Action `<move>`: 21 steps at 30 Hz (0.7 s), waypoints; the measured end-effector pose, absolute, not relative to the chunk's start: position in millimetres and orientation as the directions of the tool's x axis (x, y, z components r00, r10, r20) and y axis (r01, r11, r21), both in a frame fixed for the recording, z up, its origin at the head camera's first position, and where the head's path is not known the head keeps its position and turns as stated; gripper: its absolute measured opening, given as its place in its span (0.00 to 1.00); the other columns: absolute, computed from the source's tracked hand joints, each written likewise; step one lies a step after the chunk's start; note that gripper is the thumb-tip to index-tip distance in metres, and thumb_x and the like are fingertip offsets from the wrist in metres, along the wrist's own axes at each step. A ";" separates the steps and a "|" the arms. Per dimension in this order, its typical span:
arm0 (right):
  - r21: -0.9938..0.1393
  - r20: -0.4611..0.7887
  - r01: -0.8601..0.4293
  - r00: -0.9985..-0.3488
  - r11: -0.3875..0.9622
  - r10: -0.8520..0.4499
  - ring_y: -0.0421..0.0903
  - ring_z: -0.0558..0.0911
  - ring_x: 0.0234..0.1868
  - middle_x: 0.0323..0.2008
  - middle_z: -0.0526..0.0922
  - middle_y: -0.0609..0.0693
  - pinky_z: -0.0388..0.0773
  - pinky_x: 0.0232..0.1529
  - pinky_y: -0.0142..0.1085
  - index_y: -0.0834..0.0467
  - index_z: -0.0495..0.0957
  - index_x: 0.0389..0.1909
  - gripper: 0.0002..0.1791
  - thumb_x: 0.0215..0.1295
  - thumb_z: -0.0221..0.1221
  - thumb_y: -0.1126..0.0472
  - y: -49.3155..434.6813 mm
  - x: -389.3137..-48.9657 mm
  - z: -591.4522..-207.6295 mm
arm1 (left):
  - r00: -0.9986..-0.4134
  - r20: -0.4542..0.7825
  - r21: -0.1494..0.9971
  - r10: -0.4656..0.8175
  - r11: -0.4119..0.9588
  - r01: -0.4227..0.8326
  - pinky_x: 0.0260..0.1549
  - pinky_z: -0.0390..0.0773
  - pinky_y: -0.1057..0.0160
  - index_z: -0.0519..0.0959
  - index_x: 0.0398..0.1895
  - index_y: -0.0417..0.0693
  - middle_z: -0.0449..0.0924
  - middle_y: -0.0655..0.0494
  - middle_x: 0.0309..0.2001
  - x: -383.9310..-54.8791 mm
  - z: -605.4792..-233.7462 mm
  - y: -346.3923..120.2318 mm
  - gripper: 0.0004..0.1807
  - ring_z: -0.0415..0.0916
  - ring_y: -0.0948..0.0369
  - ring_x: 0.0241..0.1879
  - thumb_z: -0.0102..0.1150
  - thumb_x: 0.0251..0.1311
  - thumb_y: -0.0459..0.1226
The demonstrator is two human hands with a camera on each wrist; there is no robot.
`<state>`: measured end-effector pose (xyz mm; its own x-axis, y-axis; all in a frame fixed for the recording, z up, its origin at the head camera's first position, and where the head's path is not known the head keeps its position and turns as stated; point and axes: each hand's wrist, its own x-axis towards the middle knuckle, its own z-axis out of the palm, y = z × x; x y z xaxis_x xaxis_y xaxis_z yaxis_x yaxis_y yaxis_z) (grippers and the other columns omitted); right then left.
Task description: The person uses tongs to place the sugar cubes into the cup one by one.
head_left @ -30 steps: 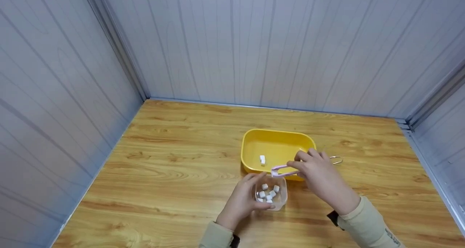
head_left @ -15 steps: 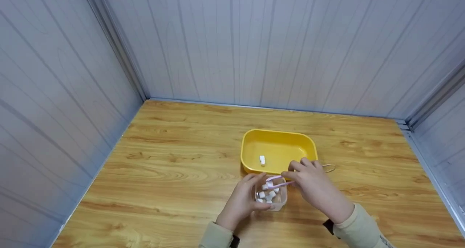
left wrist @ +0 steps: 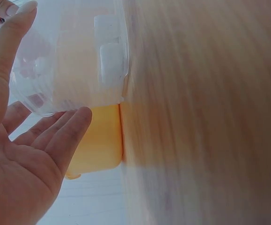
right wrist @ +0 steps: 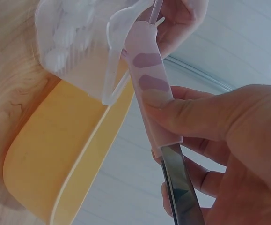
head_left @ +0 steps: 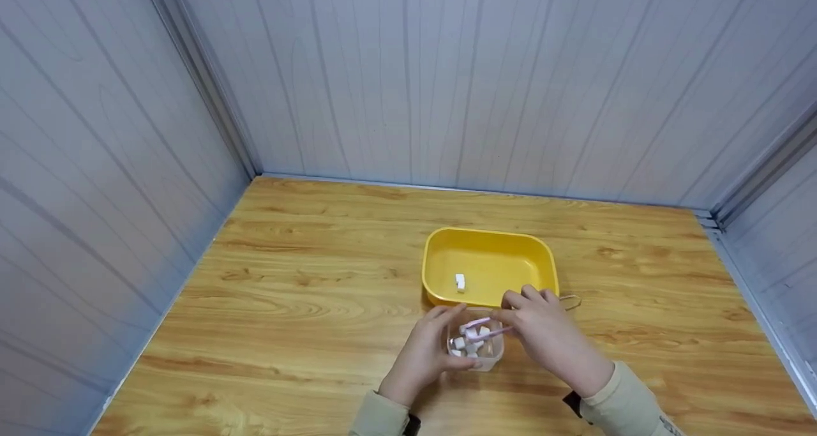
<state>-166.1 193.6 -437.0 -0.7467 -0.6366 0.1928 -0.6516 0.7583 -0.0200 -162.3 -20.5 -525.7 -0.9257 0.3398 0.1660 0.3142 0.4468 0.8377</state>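
My left hand (head_left: 427,353) holds a small clear plastic container (head_left: 490,363) from its left side, thumb at the near rim and fingers at the far one. Several white cubes (head_left: 459,343) lie in it. With thumb and fingers, my right hand (head_left: 554,334) grips pink-sleeved metal tongs (right wrist: 151,84) from the right. The tips of the tongs reach down into the container among the cubes, and a white cube shows between them in the head view. In the left wrist view, two cubes (left wrist: 111,63) show through the container's wall.
Just behind the container stands a yellow rectangular basin (head_left: 510,263), with a small stack or pair of white cubes (head_left: 460,283) on its floor. All rest on a wood-grain table (head_left: 319,263) enclosed by pale panel walls (head_left: 447,85) at the back and sides.
My right hand has moved left and toward the body, bringing the tongs' tips from above the container's far rim down into it. The left hand and container have stayed put.
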 end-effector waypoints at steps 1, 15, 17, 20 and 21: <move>-0.022 0.188 -0.651 -0.748 0.759 -0.636 0.44 0.68 0.33 0.33 0.74 0.42 0.66 0.34 0.40 0.47 0.86 0.43 0.19 0.46 0.72 0.63 193.4 -166.1 -437.1 | -0.927 0.161 0.838 0.338 0.449 0.309 0.61 0.66 0.58 0.70 0.66 0.50 0.72 0.53 0.57 -162.2 -525.5 -20.4 0.47 0.68 0.60 0.56 0.79 0.36 0.44; -0.052 0.176 -0.643 -0.759 0.764 -0.627 0.44 0.67 0.33 0.33 0.74 0.43 0.65 0.35 0.40 0.49 0.86 0.42 0.20 0.44 0.73 0.65 193.2 -163.7 -438.7 | -0.927 0.153 0.843 0.342 0.445 0.303 0.61 0.66 0.55 0.70 0.66 0.49 0.72 0.53 0.56 -161.0 -524.1 -21.0 0.47 0.69 0.57 0.56 0.79 0.37 0.43; -0.054 0.172 -0.642 -0.760 0.765 -0.626 0.44 0.67 0.34 0.34 0.74 0.43 0.65 0.35 0.40 0.49 0.86 0.43 0.20 0.44 0.73 0.64 193.2 -163.5 -438.1 | -0.931 0.142 0.846 0.337 0.447 0.291 0.61 0.66 0.55 0.70 0.66 0.50 0.72 0.53 0.56 -161.1 -523.8 -20.9 0.47 0.69 0.58 0.56 0.79 0.37 0.43; -0.056 0.172 -0.644 -0.759 0.763 -0.628 0.45 0.67 0.34 0.34 0.74 0.43 0.66 0.35 0.41 0.49 0.86 0.43 0.21 0.45 0.73 0.63 193.5 -163.6 -436.6 | -0.932 0.136 0.847 0.335 0.449 0.285 0.61 0.66 0.54 0.70 0.66 0.51 0.72 0.53 0.56 -161.6 -524.1 -20.5 0.47 0.68 0.58 0.56 0.79 0.37 0.44; -0.053 0.171 -0.647 -0.757 0.761 -0.631 0.45 0.67 0.34 0.34 0.74 0.43 0.66 0.35 0.41 0.49 0.86 0.44 0.21 0.45 0.73 0.63 193.5 -163.7 -435.9 | -0.933 0.134 0.847 0.335 0.450 0.283 0.61 0.66 0.54 0.70 0.66 0.51 0.71 0.53 0.56 -161.9 -524.3 -20.5 0.47 0.68 0.58 0.56 0.79 0.37 0.44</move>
